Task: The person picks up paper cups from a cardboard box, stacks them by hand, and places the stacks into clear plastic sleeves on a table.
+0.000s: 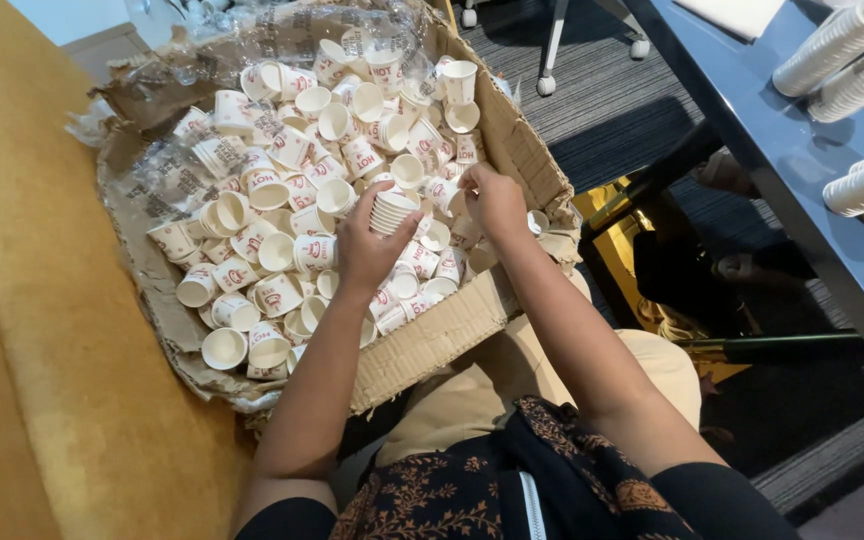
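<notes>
Holding a short stack (392, 211) of nested paper cups, the left hand (367, 245) has its fingers curled round the stack's base, the rims pointing up and away from the palm. The stack sits just above the loose cups, near the middle of the box (432, 345). About five or six cups make up the stack; the exact count is hard to read.

The right hand (497, 200) lies just right of the stack, palm down, fingers bent into the loose cups (282, 180) by the box's right wall. Whether it has pinched a cup I cannot tell, since the fingertips are hidden.

One torn cardboard box rests on the lap and against a yellow cushion (42, 330). It holds many dozens of white cups with red print, lying on their sides, too many to count. A clear plastic bag (252, 45) covers the box's far end.

On the blue table (802, 160) to the right lie three long cup stacks (852, 60).
</notes>
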